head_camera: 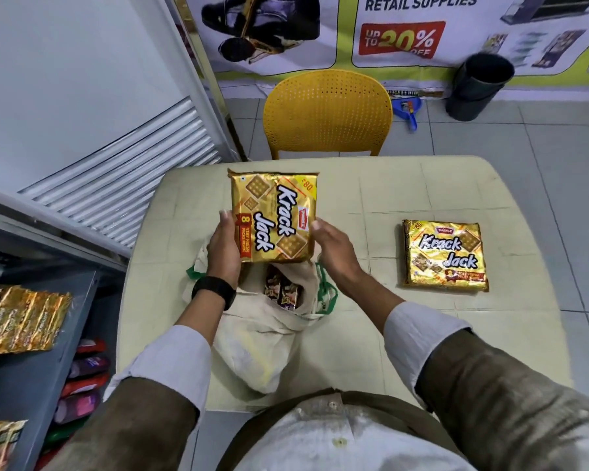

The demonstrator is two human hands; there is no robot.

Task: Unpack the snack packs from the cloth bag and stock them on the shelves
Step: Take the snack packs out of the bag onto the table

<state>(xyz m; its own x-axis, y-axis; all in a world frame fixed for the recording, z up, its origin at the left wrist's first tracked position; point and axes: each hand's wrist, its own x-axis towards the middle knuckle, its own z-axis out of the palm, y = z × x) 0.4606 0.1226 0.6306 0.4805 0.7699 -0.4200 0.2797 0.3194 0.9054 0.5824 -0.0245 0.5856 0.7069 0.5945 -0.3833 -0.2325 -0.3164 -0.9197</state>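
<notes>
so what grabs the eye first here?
The gold Krack Jack pack held in both hands, left hand and right hand, above the open cloth bag. A second gold pack lies flat on the table to the right, with a yellow chair behind.

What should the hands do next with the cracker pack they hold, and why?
Probably carry the held cracker pack left to the shelf. Both the left hand and right hand grip it clear above the cloth bag, and a similar pack already lies on that shelf.
</notes>
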